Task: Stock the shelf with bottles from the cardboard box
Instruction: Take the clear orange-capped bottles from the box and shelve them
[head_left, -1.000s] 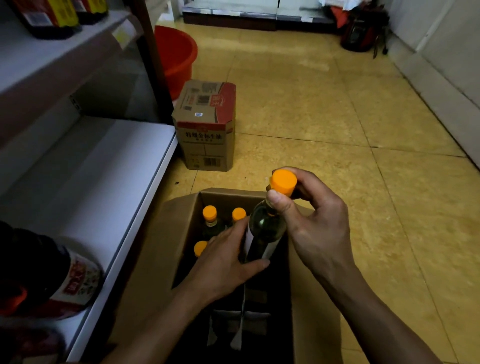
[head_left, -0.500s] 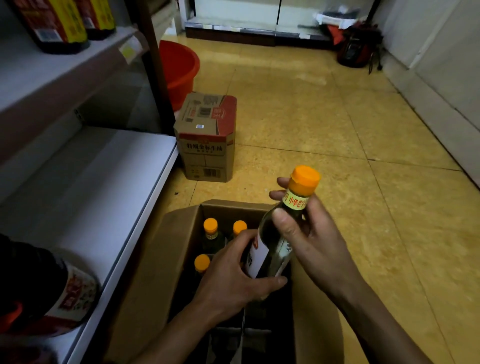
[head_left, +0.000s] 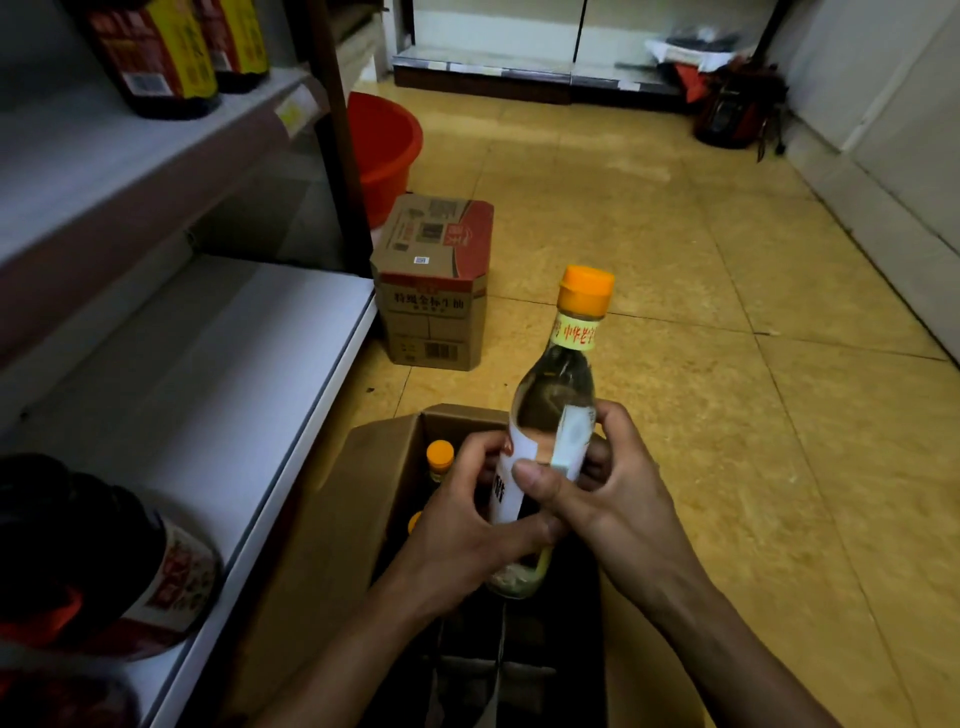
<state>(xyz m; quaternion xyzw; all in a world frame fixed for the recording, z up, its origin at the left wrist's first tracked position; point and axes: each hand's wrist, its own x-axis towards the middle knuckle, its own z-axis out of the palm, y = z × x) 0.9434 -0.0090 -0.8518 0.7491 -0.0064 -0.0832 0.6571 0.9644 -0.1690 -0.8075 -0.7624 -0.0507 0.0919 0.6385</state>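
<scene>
Above the open cardboard box (head_left: 332, 530) I hold a clear glass bottle (head_left: 558, 395) with an orange cap, a yellow neck band and a white label. My left hand (head_left: 467, 525) grips its lower body from the left. My right hand (head_left: 608, 499) grips it from the right, thumb across the label. The bottle is upright and tilts slightly right. Two more orange-capped bottles (head_left: 440, 457) stand inside the box behind my left hand. The white lower shelf (head_left: 208, 374) lies to the left.
A large dark bottle (head_left: 93, 561) with a red label stands on the lower shelf at near left. Dark bottles (head_left: 156, 57) sit on the upper shelf. A sealed carton (head_left: 434, 291) and a red bucket (head_left: 384, 150) stand on the tiled floor ahead.
The bottle has come up out of the box. My right hand has slid from the cap down to the labelled body, and my left hand now wraps around it lower down.
</scene>
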